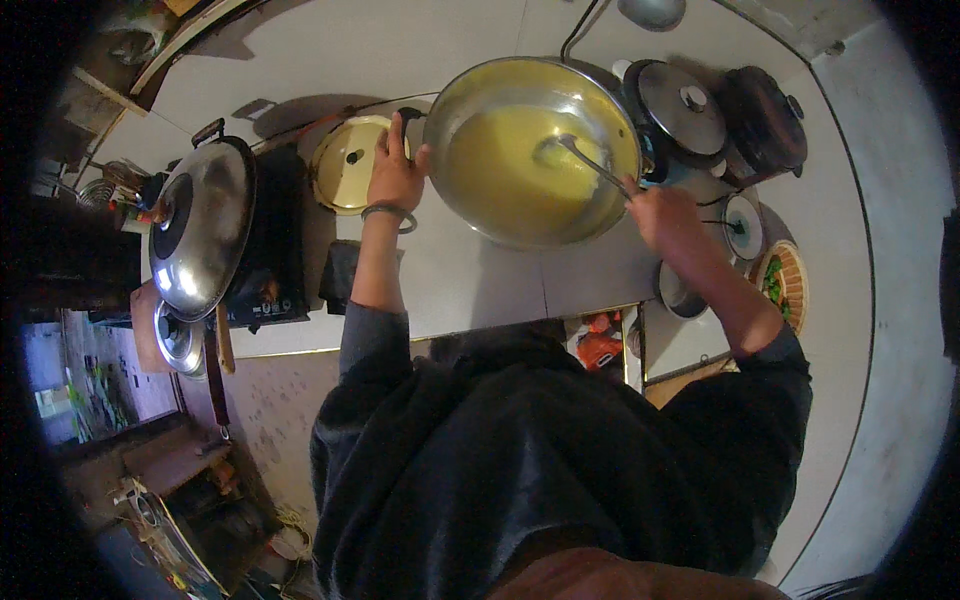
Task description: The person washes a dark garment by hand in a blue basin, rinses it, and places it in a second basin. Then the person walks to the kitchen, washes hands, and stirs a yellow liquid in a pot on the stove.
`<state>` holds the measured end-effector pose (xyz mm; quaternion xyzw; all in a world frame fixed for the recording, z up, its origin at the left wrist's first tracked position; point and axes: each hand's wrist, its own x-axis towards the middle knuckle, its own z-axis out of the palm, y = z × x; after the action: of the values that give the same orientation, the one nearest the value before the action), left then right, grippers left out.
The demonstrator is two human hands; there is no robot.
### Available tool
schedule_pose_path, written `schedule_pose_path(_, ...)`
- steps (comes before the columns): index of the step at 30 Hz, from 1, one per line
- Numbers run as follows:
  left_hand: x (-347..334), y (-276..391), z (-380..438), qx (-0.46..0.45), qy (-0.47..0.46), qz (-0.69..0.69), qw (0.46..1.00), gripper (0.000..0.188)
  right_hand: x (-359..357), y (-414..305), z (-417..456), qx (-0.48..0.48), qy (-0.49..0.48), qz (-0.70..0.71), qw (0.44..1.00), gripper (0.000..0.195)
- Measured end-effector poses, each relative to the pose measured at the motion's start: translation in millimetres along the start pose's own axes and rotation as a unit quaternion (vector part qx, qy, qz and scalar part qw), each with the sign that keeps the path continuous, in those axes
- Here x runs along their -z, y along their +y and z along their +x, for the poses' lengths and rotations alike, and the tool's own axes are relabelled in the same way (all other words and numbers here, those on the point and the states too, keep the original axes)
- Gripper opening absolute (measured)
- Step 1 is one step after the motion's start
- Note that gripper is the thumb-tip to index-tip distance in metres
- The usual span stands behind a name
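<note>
A wide metal wok (465, 214) with yellow liquid (502, 165) in it stands on the tiled counter before me. My right hand (664, 214) grips the handle of a metal ladle (592, 165), whose bowl lies in the liquid. At the wok's left side, my left hand (397, 169) is by the dark loop handle (409, 114), with its index finger stretched out; whether it grips the handle cannot be told. A bracelet circles that wrist. Just left of this hand lies a round cream lid or plate (341, 169) with a dark knob.
A lidded pan (202, 232) sits on the black stove (281, 225) at left. A smaller glass lid (178, 341) is below it. Right of the wok stand a lidded pot (679, 109), a dark pot (765, 124), a bowl (679, 292) and a basket (799, 277) with greens.
</note>
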<state>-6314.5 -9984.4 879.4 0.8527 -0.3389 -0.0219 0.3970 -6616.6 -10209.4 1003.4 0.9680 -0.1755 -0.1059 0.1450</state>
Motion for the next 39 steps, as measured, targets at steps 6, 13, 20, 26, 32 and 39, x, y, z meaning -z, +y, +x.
schedule_pose_path(6, -2.3, 1.0, -0.8, -0.029, 0.024, 0.016, 0.999, 0.069, -18.7, -23.1, 41.4, -0.001, 0.043, 0.062, 0.997, 0.042)
schedule_pose_path(13, -1.3, 0.6, -0.3, -0.022, 0.027, 0.013, 0.999, 0.069, -1.1, -47.4, 36.0, 0.085, 0.044, 0.106, 0.990, 0.039)
schedule_pose_path(20, -0.6, 9.2, -2.6, -0.005, 0.018, 0.024, 1.000, 0.068, 25.1, -48.5, -4.0, 0.101, -0.065, 0.080, 0.990, 0.044)
schedule_pose_path(26, 1.8, 9.8, -1.7, 0.010, 0.006, 0.012, 1.000, 0.069, 36.8, -22.4, -33.1, 0.170, -0.015, 0.097, 0.980, 0.035)
schedule_pose_path(32, -2.9, -6.4, 0.0, -0.020, 0.020, 0.010, 1.000, 0.070, 59.9, 8.5, -50.2, 0.182, -0.071, 0.077, 0.978, 0.042)
schedule_pose_path(39, -0.4, 5.0, -2.1, 0.000, 0.010, 0.010, 1.000, 0.072, 34.3, -21.3, -27.9, 0.143, 0.001, 0.072, 0.987, 0.033)
